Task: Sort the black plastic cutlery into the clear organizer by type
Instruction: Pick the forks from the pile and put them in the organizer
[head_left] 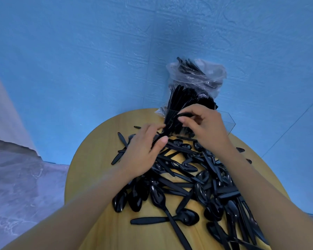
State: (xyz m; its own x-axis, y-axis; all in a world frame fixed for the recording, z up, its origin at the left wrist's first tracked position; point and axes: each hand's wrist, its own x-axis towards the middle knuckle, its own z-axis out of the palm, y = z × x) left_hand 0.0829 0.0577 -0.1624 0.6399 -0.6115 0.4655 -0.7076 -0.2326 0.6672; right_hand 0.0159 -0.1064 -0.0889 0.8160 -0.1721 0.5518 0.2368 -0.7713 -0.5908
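A heap of black plastic cutlery point(192, 179), mostly spoons and knives, covers the round yellow table point(96, 159). The clear organizer point(226, 121) stands at the table's far edge, its left compartment packed with upright black pieces point(181, 98). My left hand point(145, 150) pinches a black piece between thumb and fingers just in front of the organizer. My right hand point(204, 127) holds another black piece at the organizer's front rim, fingers curled round it. Which type either piece is stays hidden.
A clear plastic bag point(197, 73) with more black cutlery stands behind the organizer against the blue wall. A few loose pieces point(121, 139) lie at the table's far left. Grey floor shows to the left, below the table's edge.
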